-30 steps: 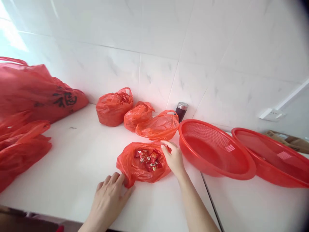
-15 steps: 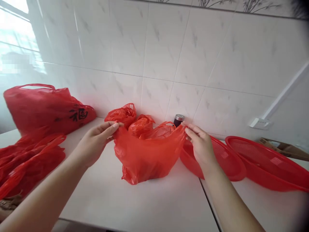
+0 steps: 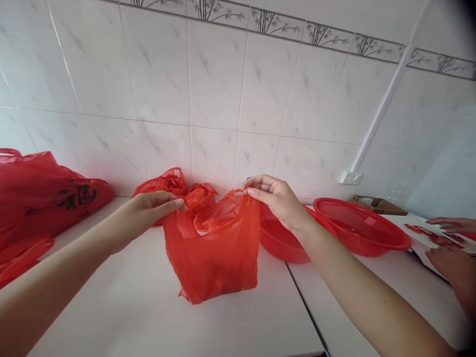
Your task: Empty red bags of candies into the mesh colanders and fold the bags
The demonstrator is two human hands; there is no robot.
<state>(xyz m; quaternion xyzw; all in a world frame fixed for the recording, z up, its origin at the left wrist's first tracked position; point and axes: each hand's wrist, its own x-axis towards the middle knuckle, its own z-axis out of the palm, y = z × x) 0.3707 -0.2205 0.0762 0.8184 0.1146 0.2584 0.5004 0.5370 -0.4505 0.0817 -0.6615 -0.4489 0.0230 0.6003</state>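
Note:
A red plastic bag [image 3: 219, 260] hangs stretched between my two hands over the white table, with a darker shape showing faintly through its lower part. My left hand [image 3: 154, 210] pinches the bag's upper left corner between thumb and fingers. At the upper right corner, my right hand [image 3: 269, 196] is closed on the gathered handle. What is inside cannot be made out. Just behind it, against the wall, lie more crumpled red plastic bags [image 3: 201, 196].
Two red plastic baskets, a nearer one [image 3: 284, 243] and a farther one [image 3: 366, 230], stand to the right. A large red bag with black lettering [image 3: 55, 198] lies left. Another person's hands [image 3: 449, 250] rest over red-and-white items at far right. A cardboard box [image 3: 383, 206] sits behind.
My view has swung to the right, bringing another person's hands into sight. My right hand has drawn its bag corner up, and the bag now hangs longer and narrower between my hands.

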